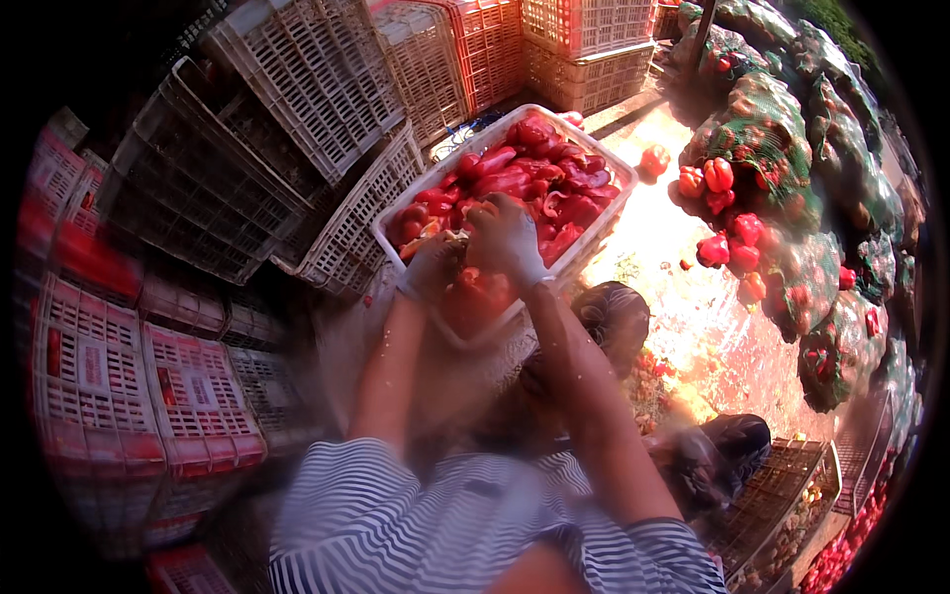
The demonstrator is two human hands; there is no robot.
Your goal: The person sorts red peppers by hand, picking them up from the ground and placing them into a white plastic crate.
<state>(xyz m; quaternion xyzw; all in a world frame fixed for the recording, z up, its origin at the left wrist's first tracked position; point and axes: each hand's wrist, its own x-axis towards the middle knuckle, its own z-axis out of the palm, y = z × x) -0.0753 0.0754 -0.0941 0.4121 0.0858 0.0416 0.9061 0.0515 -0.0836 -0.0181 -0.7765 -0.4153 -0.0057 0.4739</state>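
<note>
A white plastic crate [604, 210] heaped with red bell peppers [505, 178] stands in front of me, and both gloved hands are over its near part. My left hand [433, 269] is closed, with an orange-red bit of pepper and something pale showing at its fingertips. Close beside it, my right hand [507, 241] has its fingers curled inward; what they grip is hidden by the hand. Just below the hands, a large orange-red pepper [477, 297] lies in the crate's near corner, slightly blurred.
Stacked plastic crates [307, 79] rise behind and on the left, some with red rims [203, 396]. Green mesh sacks [767, 129] of peppers line the right side. Loose peppers [727, 247] lie on the sunlit floor. A brown crate [777, 495] sits at lower right.
</note>
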